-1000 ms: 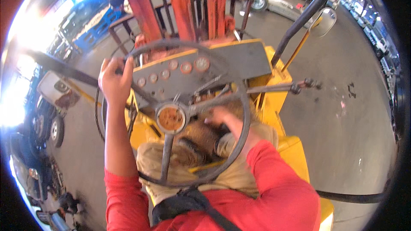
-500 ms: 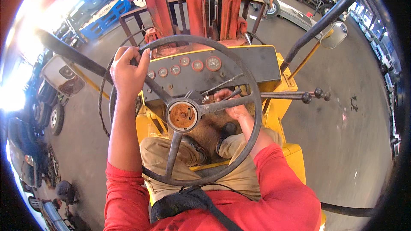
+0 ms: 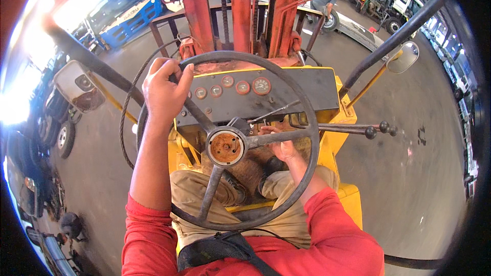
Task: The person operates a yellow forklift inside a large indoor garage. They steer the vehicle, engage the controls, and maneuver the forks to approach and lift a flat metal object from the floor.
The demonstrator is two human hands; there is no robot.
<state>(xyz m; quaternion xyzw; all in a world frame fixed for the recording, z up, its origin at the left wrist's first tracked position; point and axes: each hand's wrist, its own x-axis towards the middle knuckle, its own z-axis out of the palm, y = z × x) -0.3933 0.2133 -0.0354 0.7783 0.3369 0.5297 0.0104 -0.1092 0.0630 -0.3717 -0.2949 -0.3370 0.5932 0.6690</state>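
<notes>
Sits close behind a worn black steering wheel [image 3: 276, 138] with a rust-brown hub [image 3: 225, 148], at the controls of a yellow forklift [image 3: 349, 202]. Grips the wheel at its upper left with the left hand [image 3: 166, 89], fingers curled over and clamped on the rim, thumb raised along the inner side. Reaches behind the wheel's right-hand spoke with the right hand [image 3: 283, 149], fingers partly stretched toward the steering column and partly covered by that spoke; cannot tell whether clamped on anything. Faces, beyond the wheel, a dark grey dashboard [image 3: 307, 94] with round red-rimmed gauges [image 3: 242, 87], a thin metal rod [image 3: 276, 110] slanting below it behind the wheel, and, farther ahead of the wheel, a red mast [image 3: 241, 15]. Has levers [image 3: 348, 129] with round black knobs just right of the wheel, plus a right mirror [image 3: 404, 58] and a left mirror [image 3: 76, 86] well out to either side of it. Wears red sleeves [image 3: 340, 225], khaki trousers [image 3: 192, 189] seen through and below the wheel, and a black waist bag [image 3: 217, 253] near its lower rim.
</notes>
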